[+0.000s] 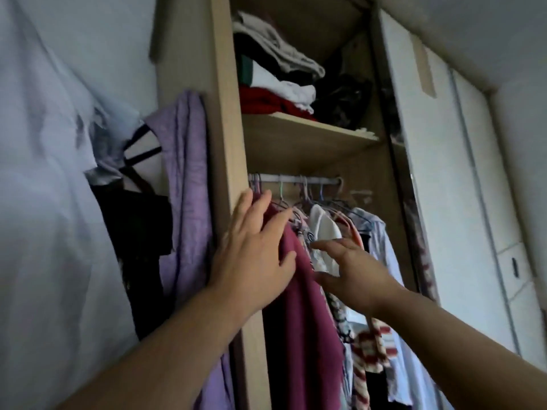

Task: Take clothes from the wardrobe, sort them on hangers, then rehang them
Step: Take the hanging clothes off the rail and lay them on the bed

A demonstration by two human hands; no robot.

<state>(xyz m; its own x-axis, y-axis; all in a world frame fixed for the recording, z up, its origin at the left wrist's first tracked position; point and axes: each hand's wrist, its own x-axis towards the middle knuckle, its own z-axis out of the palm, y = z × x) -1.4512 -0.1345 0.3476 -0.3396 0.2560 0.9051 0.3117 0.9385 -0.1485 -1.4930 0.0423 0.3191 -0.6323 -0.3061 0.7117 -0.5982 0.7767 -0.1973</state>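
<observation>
Evidently at the taking-out step, the left hand (254,255) lies flat and released on the maroon garment (299,306) hanging from the rail (299,179), while the right hand (352,270), fingers spread and grasping nothing, parts neighbouring clothes; next, lift its hanger off.

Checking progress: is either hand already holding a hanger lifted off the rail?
No: the left hand lies open on the maroon garment, the right hand reaches open-fingered, and the hangers hook the rail.

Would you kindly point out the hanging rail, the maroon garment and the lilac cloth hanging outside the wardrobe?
hanging rail (296,179), head view, bare middle stretch.
maroon garment (299,306), head view, front panel below the hands.
lilac cloth (185,184), head view, upper middle.
</observation>
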